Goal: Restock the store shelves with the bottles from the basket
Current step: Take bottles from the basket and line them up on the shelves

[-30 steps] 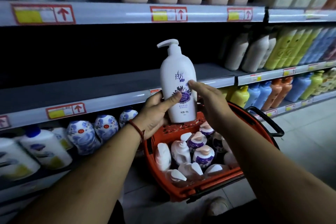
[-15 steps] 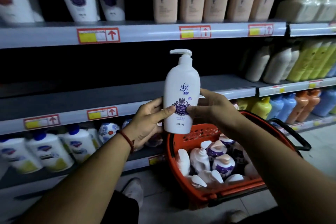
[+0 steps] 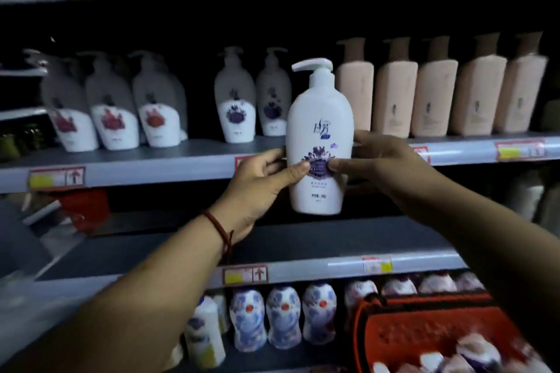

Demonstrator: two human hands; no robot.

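A white pump bottle (image 3: 319,127) with a purple flower label is held upright in front of the upper shelf (image 3: 188,160). My left hand (image 3: 257,185) grips its left side with the thumb across the label. On the other side my right hand (image 3: 375,166) holds it, thumb on the label and fingers behind. Two matching purple-label bottles (image 3: 251,100) stand on that shelf just left of the held one. The red basket (image 3: 424,333) sits at the bottom right with several white bottles in it, blurred.
Red-label white bottles (image 3: 112,112) stand at the shelf's left and peach bottles (image 3: 436,91) at its right. The grey shelf below (image 3: 333,239) shows a bare surface. Blue-patterned bottles (image 3: 281,318) line the lowest shelf beside the basket.
Both hands have raised the bottle from above the basket to the level of the upper shelf. The view has tilted upward, so the basket dropped to the bottom right.
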